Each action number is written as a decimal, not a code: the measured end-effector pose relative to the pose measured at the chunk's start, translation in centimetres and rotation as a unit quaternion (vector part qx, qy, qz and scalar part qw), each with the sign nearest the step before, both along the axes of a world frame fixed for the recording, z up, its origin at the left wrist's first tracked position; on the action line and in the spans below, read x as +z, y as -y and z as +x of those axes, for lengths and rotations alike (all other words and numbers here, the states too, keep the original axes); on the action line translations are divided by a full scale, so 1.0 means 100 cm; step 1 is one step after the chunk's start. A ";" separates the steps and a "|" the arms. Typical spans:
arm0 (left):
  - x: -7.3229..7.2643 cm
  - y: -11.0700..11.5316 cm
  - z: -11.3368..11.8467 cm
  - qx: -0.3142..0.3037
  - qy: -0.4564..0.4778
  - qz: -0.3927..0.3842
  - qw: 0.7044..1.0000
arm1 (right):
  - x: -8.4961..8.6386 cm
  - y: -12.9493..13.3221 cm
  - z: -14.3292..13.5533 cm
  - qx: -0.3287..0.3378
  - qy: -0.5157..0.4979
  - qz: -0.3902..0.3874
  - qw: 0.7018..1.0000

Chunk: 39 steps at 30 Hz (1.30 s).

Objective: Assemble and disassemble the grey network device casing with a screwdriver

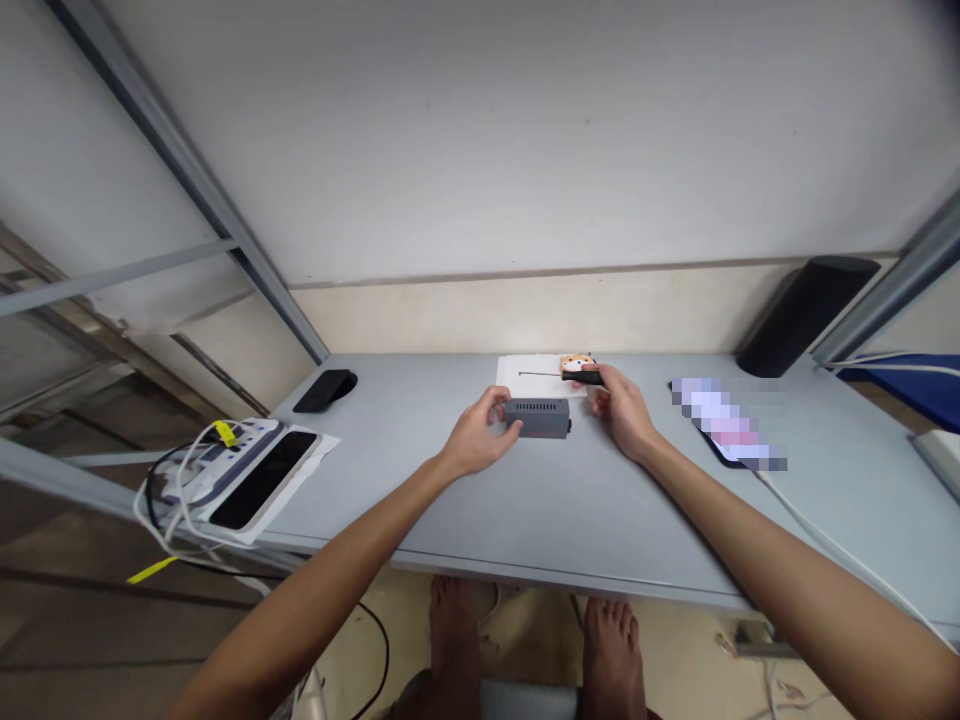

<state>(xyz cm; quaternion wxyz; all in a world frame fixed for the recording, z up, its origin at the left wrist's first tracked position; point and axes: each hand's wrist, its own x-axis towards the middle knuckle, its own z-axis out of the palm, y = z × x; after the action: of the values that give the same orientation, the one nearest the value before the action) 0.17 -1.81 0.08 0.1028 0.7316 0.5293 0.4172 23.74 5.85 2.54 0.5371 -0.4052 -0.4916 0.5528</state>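
A dark grey box with a row of vent slots (537,418) sits on the grey desk near its middle. My left hand (484,432) grips the left end of that box between thumb and fingers. In my right hand (624,410) is a screwdriver (574,376) with a black and yellow handle. Its thin shaft points left, above a white sheet of paper (517,385), and a small dark piece shows at the tip, too small to name. Behind the handle lies a small orange and white item with a cartoon animal face (577,359).
A power strip with cables (232,460) and a phone (266,480) lie at the left. A black object (325,390) rests farther back. To the right are a lit phone (724,425), its white cable (817,530) and a black cylinder (802,315) by the wall.
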 end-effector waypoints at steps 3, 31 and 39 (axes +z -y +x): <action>0.001 -0.006 -0.003 0.029 0.031 -0.016 0.999 | 0.001 -0.005 0.004 -0.035 -0.100 -0.023 0.994; 0.026 -0.008 0.018 -0.013 -0.247 0.093 0.964 | -0.003 -0.016 0.015 -0.067 -0.174 -0.012 0.982; 0.031 -0.014 0.019 -0.041 -0.249 0.063 0.966 | -0.008 -0.021 0.019 -0.060 -0.166 -0.003 0.984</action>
<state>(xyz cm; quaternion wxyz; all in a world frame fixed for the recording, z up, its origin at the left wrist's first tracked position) 2.10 -0.40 3.20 -0.0613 0.8382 0.4809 0.2499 25.62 7.90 1.70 0.6422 -0.3387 -0.3685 0.5806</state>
